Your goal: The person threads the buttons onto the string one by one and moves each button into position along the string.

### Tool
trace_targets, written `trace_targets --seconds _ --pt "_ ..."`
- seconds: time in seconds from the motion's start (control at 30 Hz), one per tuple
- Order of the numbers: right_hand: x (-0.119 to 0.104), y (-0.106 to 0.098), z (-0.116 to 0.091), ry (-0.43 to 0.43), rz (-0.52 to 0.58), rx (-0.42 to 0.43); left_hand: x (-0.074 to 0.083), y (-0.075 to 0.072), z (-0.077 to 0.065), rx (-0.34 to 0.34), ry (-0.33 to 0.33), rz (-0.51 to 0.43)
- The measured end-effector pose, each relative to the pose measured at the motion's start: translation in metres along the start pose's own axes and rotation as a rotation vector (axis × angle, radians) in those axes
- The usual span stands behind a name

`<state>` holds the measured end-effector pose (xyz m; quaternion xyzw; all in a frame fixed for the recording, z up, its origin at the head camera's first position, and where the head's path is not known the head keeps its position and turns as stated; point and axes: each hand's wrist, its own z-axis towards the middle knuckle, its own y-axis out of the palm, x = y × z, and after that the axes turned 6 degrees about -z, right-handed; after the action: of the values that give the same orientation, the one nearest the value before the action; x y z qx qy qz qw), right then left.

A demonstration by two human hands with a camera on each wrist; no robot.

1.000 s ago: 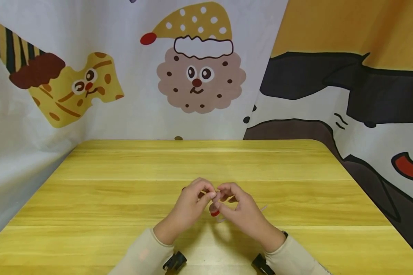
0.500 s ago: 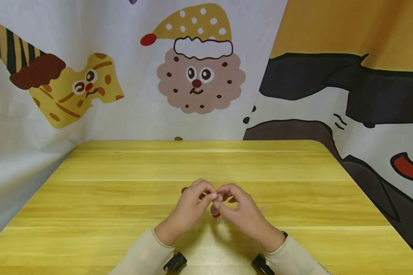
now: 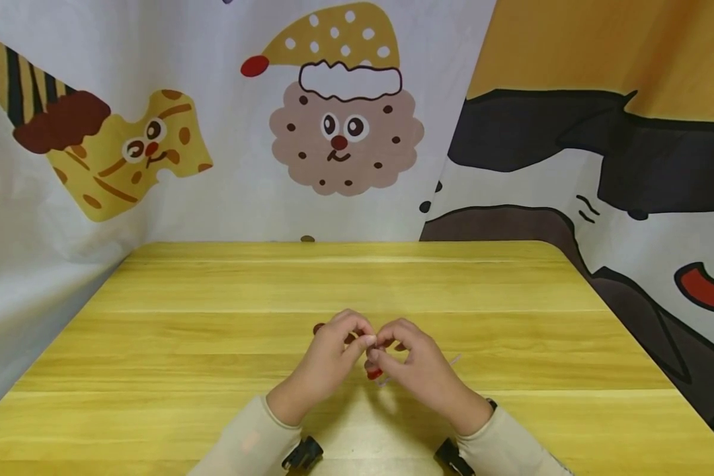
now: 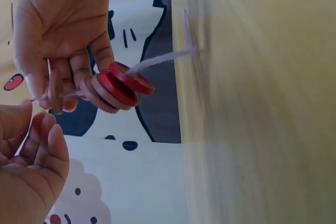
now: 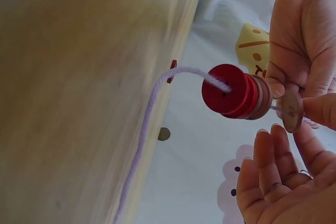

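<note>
Both hands meet over the front middle of the table. My right hand (image 3: pixel 421 367) pinches a brown wooden button (image 5: pixel 292 112) between thumb and forefinger, and lilac yarn (image 5: pixel 140 135) runs through it. My left hand (image 3: pixel 324 357), close beside it, pinches the yarn just past that button, as the left wrist view shows. Further along the same yarn hang red buttons (image 4: pixel 131 78) and other brown buttons (image 4: pixel 94 95), stacked face to face. From the outer red button the yarn's tail drops to the tabletop. The left hand's far fingers are partly hidden in the head view.
A loose dark red button (image 3: pixel 318 328) lies on the wooden table (image 3: pixel 214 284) just beyond the left hand. A printed cartoon cloth (image 3: pixel 226 198) hangs behind the table and down its sides. Black straps with small cameras (image 3: pixel 302 453) sit at the wrists.
The hands stay in nearly the same place with small finger movements. The hanging red and brown buttons turn and shift slightly below the fingers.
</note>
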<state>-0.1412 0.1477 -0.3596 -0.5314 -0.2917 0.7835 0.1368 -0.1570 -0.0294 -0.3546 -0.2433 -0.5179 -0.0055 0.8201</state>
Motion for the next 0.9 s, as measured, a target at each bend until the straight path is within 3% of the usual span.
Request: trace_targets --seconds 0.9 --pt "-0.0037 -0.0009 -0.0008 -0.02 -0.051 0.073 0.0047 0.0005 -0.0008 -0.004 0.014 0.008"
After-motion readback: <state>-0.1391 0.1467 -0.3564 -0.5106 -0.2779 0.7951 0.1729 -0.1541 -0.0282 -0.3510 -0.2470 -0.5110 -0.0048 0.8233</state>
